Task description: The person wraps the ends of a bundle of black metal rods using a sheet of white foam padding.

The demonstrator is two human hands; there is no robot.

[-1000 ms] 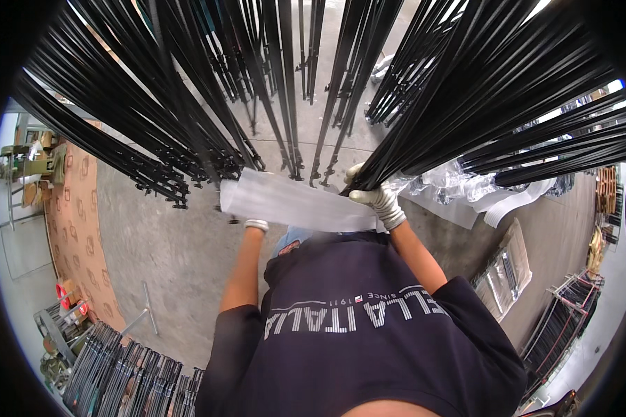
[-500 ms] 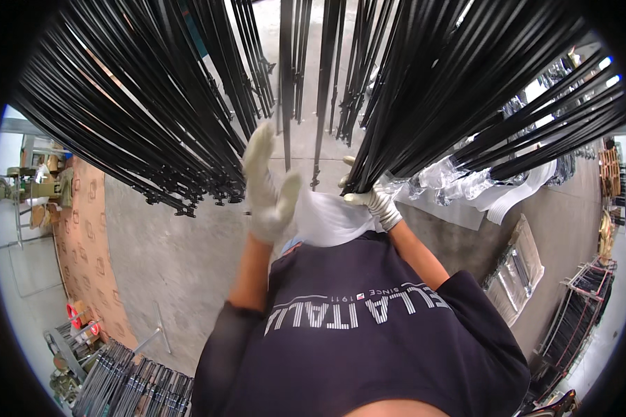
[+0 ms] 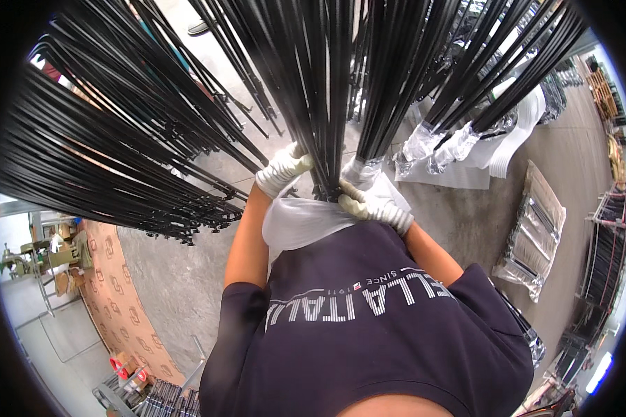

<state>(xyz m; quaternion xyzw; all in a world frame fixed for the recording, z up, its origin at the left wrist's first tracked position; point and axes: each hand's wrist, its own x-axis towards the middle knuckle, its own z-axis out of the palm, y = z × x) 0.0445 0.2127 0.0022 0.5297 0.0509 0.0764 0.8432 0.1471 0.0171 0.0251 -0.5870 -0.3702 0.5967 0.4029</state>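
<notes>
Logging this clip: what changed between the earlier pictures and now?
The left hand let go of the white sheet, which now droops, and moved forward to the black rods; its grip there is unclear. The right hand stays at the rods' lower ends.

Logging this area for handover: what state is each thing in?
Central bundle of long black rods: gathered, visible ends uncovered.
Left white-gloved hand: bent, beside this bundle.
Right white-gloved hand: curled at its lower ends.
Translucent white flexible sheet: loose, curved.
Long black rods at left: lower ends uncovered.
Crinkled clear plastic film: wrapped around rods at right.
Flat rectangular package: wrapped.
</notes>
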